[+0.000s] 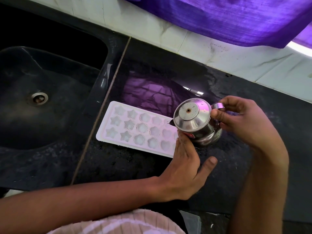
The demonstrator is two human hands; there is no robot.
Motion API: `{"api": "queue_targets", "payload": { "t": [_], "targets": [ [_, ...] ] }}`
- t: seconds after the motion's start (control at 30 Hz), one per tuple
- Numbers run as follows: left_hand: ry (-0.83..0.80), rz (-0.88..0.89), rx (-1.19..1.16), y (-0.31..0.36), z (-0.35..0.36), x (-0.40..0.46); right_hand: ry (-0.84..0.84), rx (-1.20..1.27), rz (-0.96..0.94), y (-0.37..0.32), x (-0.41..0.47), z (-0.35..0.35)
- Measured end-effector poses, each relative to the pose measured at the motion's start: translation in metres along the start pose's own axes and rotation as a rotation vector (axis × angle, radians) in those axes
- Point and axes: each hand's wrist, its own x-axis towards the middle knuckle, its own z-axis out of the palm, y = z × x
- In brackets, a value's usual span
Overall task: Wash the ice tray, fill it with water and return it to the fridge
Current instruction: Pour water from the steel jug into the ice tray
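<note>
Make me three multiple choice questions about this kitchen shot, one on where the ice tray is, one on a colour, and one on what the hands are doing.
1. Where does the ice tray lie?
A. in the sink
B. on the dark counter, right of the sink
C. in a fridge

2. What colour is the cloth hanging at the top?
A. purple
B. green
C. yellow

3. What is the state of the steel kettle?
A. standing alone on the counter
B. lying in the sink
C. tilted over the tray, held by both hands

Answers:
1 B, the tray rests flat on the counter beside the sink.
2 A, the fabric is plainly purple.
3 C, the right hand holds the handle in its grip while the left hand steadies the body, spout toward the tray.
</note>
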Motion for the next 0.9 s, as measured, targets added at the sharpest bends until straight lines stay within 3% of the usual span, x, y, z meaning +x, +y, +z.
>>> {"api": "queue_targets", "payload": {
  "t": [0.17, 0.33, 0.9],
  "targets": [
    [0.047, 0.013, 0.05, 0.006, -0.002, -0.003, -0.019, 0.172, -0.025, 0.006, -0.003, -0.003],
    [-0.014, -0.019, 0.094, 0.015, -0.003, -0.009, -0.067, 0.232, -0.008, 0.011, -0.004, -0.005],
    [-0.115, -0.086, 0.085, 0.01, 0.005, -0.022, -0.125, -0.089, -0.068, -0.003, -0.007, 0.002]
  ]
}}
